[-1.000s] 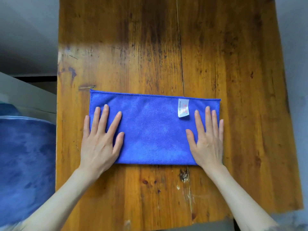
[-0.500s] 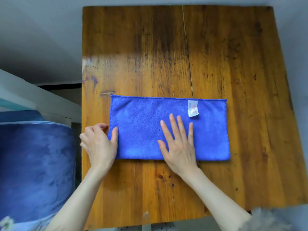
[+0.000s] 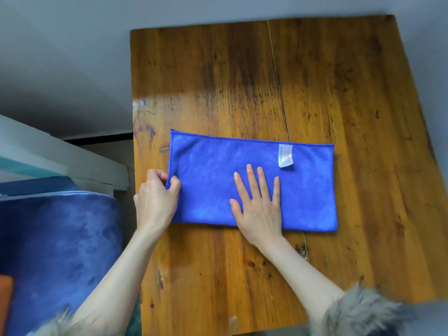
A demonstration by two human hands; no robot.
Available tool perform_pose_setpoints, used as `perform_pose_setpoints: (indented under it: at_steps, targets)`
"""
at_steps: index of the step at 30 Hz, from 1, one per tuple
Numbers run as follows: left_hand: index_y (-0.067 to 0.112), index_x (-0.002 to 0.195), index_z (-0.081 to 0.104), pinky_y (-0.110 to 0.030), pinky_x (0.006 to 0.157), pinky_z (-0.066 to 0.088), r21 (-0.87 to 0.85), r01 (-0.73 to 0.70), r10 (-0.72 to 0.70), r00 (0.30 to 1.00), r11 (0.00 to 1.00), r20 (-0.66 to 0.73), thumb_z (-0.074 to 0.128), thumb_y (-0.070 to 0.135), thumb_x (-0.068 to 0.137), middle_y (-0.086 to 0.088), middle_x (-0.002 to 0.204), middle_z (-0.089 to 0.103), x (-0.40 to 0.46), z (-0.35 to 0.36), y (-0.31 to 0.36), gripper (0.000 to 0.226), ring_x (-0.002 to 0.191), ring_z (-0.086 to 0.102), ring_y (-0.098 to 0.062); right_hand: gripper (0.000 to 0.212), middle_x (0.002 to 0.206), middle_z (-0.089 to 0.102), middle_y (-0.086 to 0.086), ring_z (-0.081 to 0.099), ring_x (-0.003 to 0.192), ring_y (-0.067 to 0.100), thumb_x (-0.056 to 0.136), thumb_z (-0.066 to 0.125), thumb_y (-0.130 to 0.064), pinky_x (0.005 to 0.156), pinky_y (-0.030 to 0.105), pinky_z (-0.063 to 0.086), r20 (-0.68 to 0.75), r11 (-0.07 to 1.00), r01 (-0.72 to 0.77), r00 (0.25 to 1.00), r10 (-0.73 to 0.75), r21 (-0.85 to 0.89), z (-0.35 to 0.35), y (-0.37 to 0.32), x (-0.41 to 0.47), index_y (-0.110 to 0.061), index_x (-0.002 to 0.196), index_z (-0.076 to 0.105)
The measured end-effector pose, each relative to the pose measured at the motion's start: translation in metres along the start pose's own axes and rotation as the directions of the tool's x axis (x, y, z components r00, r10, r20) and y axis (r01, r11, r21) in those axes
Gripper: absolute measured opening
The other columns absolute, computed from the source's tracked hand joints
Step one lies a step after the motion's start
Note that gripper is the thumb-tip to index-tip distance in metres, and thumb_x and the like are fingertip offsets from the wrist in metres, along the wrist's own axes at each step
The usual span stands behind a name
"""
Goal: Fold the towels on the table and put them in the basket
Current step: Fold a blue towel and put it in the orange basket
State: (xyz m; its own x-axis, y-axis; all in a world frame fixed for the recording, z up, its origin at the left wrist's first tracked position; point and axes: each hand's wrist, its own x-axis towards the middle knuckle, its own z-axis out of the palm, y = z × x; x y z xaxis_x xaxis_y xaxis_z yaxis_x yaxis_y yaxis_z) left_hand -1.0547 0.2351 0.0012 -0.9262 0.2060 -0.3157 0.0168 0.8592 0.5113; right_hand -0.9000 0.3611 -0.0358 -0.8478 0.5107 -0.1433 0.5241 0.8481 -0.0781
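A blue towel (image 3: 310,190), folded into a long strip with a white label near its far right, lies across the wooden table (image 3: 315,81). My left hand (image 3: 155,200) pinches the towel's left edge between thumb and fingers. My right hand (image 3: 260,207) lies flat, fingers spread, on the towel's middle near the front edge. No basket is in view.
To the left of the table is a large blue soft surface (image 3: 55,251) with an orange patch (image 3: 6,297) at its lower corner, and a white ledge (image 3: 60,154) behind it. Grey fur cuffs (image 3: 358,311) cover my forearms at the bottom.
My right hand slid from the towel's right end to its middle. My left hand left the top of the towel and closed on its left edge. The view shifted so the table sits further right.
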Motion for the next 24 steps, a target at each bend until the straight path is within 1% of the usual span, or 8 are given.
perform_pose_setpoints:
  at_steps: [3, 7, 10, 12, 15, 17, 20, 24]
  targets:
    - [0.014, 0.094, 0.044, -0.037, 0.073, 0.040, -0.050, 0.055, -0.050, 0.994, 0.997, 0.095, 0.057, 0.028, 0.089, -0.005, 0.089, 0.057, 0.011, -0.003, 0.003, 0.020, 0.083, 0.050, -0.027, 0.057, 0.152, 0.028, 0.008, 0.024, 0.141, 0.030, 0.091, 0.031, -0.044, 0.111, 0.058, 0.015, 0.018, 1.000, -0.020, 1.000, 0.020, 0.000, -0.002, -0.005, 0.006, -0.021, 0.143, 0.035]
    - [0.017, 0.107, 0.047, -0.035, 0.073, 0.047, -0.237, 0.261, -0.204, 0.949, 0.936, 0.240, 0.070, 0.027, 0.083, -0.006, 0.096, 0.059, 0.020, -0.010, 0.006, 0.035, 0.090, 0.059, -0.024, 0.057, 0.151, 0.031, 0.008, 0.027, 0.140, 0.030, 0.091, 0.030, -0.044, 0.110, 0.059, 0.018, 0.023, 1.000, -0.020, 1.000, 0.021, -0.007, -0.002, -0.005, 0.006, -0.021, 0.142, 0.037]
    - [0.014, 0.100, 0.062, -0.025, 0.059, 0.053, -0.369, 0.327, -0.192, 0.914, 0.870, 0.358, 0.069, 0.018, 0.084, 0.001, 0.087, 0.066, 0.023, -0.018, 0.007, 0.019, 0.072, 0.067, -0.011, 0.057, 0.151, 0.032, 0.008, 0.028, 0.139, 0.030, 0.091, 0.030, -0.044, 0.109, 0.059, 0.020, 0.045, 1.000, -0.029, 0.999, 0.029, -0.001, -0.004, -0.006, 0.007, -0.021, 0.142, 0.037]
    - [0.015, 0.091, 0.065, -0.016, 0.047, 0.049, -0.402, 0.309, -0.141, 0.908, 0.862, 0.395, 0.068, 0.014, 0.084, 0.005, 0.082, 0.067, 0.021, -0.026, 0.011, 0.007, 0.061, 0.066, -0.005, 0.056, 0.152, 0.029, 0.008, 0.025, 0.140, 0.030, 0.092, 0.036, -0.044, 0.110, 0.059, 0.018, 0.065, 0.999, -0.026, 0.998, 0.024, 0.027, -0.006, -0.006, 0.007, -0.021, 0.143, 0.035]
    - [0.011, 0.100, 0.065, -0.020, 0.053, 0.049, -0.432, 0.301, -0.109, 0.904, 0.850, 0.414, 0.067, 0.012, 0.084, -0.002, 0.090, 0.069, 0.013, -0.036, 0.022, 0.016, 0.074, 0.067, -0.013, 0.056, 0.155, 0.018, 0.006, 0.012, 0.144, 0.027, 0.094, 0.044, -0.040, 0.115, 0.052, 0.005, 0.083, 0.988, 0.002, 0.996, -0.015, 0.154, -0.014, -0.002, 0.006, -0.021, 0.145, 0.030]
    - [0.009, 0.107, 0.063, -0.020, 0.050, 0.047, -0.454, 0.284, -0.078, 0.904, 0.845, 0.420, 0.067, 0.011, 0.085, -0.008, 0.094, 0.068, 0.002, -0.043, 0.036, 0.023, 0.078, 0.067, -0.018, 0.051, 0.156, 0.016, 0.004, 0.010, 0.145, 0.022, 0.096, 0.044, -0.032, 0.117, 0.041, -0.001, 0.072, 0.941, -0.005, 0.997, -0.021, 0.338, -0.022, 0.005, 0.001, -0.018, 0.144, 0.035]
    - [0.011, 0.107, 0.062, -0.030, 0.057, 0.045, -0.465, 0.205, 0.013, 0.906, 0.862, 0.422, 0.067, 0.011, 0.085, -0.011, 0.091, 0.064, -0.018, -0.049, 0.067, 0.023, 0.079, 0.064, -0.022, 0.037, 0.149, 0.035, 0.006, 0.033, 0.137, 0.021, 0.095, 0.048, -0.019, 0.116, 0.033, 0.020, 0.012, 0.803, -0.085, 0.995, 0.097, 0.590, -0.038, 0.025, -0.021, -0.011, 0.130, 0.053]
    - [0.018, 0.104, 0.058, -0.033, 0.061, 0.044, -0.371, -0.061, 0.185, 0.933, 0.927, 0.310, 0.069, 0.019, 0.081, 0.001, 0.076, 0.053, -0.051, -0.029, 0.117, 0.026, 0.069, 0.054, -0.017, 0.026, 0.122, 0.059, -0.002, 0.055, 0.114, 0.013, 0.095, 0.048, -0.011, 0.097, 0.018, 0.040, 0.020, 0.585, -0.236, 0.936, 0.351, 0.776, -0.049, 0.065, -0.054, -0.011, 0.115, 0.064]
